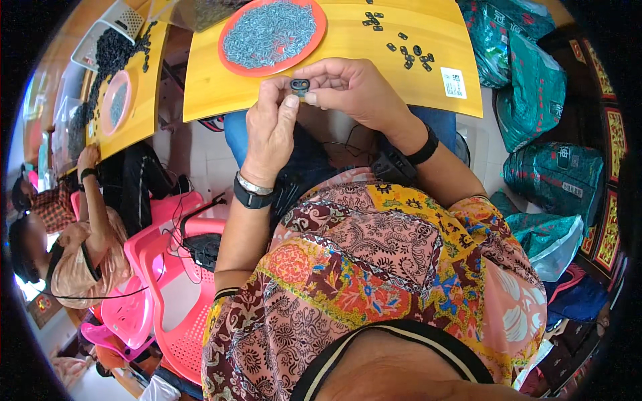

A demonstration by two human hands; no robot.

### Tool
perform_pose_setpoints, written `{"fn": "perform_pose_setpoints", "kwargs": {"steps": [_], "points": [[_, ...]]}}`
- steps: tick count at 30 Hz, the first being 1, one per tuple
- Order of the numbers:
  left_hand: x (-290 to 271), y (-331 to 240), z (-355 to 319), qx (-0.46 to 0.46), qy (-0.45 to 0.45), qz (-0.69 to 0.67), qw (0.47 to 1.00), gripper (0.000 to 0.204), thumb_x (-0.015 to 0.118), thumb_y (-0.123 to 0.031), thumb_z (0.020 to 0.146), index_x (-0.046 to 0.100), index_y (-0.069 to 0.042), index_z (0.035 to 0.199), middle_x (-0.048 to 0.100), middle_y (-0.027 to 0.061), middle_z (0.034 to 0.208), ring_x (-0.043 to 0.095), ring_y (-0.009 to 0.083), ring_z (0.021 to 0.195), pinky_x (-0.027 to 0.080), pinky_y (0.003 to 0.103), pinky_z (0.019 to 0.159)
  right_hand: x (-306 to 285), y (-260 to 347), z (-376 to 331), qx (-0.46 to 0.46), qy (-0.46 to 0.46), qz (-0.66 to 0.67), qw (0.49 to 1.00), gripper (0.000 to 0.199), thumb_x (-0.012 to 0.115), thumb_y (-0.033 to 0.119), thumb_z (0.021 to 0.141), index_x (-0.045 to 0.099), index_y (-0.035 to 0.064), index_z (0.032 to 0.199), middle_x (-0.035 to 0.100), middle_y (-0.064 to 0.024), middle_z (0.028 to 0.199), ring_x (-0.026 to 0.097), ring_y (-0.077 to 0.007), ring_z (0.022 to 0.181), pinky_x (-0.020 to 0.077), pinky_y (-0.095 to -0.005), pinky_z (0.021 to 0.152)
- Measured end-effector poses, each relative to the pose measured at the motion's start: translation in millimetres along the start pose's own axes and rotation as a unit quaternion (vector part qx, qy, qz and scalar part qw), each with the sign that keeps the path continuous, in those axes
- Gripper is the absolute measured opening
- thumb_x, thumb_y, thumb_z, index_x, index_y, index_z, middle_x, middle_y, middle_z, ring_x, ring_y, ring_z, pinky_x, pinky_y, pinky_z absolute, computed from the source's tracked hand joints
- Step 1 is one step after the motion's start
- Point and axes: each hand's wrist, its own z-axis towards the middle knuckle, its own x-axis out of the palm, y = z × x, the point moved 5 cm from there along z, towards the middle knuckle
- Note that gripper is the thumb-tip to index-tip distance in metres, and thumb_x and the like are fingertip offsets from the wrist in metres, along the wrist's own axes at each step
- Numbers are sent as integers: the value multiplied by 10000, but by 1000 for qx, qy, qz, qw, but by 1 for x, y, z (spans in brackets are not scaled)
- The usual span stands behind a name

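Near the front edge of the yellow table [374, 80], I hold a small black oval part [299, 85] with openings in its face. My left hand [271, 130] is closed on it, thumb and fingertips pinching its left and lower side. From the right, my right hand [361, 93] also grips it between thumb and fingers. Just beyond lies an orange-red plate [323, 33] heaped with small grey metal pieces [271, 33]. Several similar black parts [409, 57] are scattered on the table to the right of my hands.
At left, a co-worker [87, 247] sits at a second yellow table [144, 87] with black parts, a plate and a tipped white basket [83, 50]. Pink chairs [144, 267] stand on my left. Green bags [535, 87] crowd the right. A white label [453, 83] is on my table.
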Motion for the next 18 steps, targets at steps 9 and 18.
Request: {"fn": "perform_pose_setpoints", "kwargs": {"steps": [9,18], "points": [[-3,-17,-2,113,-34,138,983,169,508,-93,878,499,13,1009,561,169,783,559,310,661,442,362,590,6,11,-6,11,-3,-26,1000,313,624,27,807,607,19,1119,562,41,813,512,-17,741,420,-164,679],[-1,-25,-7,153,-58,197,967,170,528,-71,853,510,29,991,552,189,789,560,346,688,452,391,622,10,19,-11,-54,-14,-99,994,280,602,27,824,606,14,1103,551,47,788,499,-12,728,416,-165,661]]}}
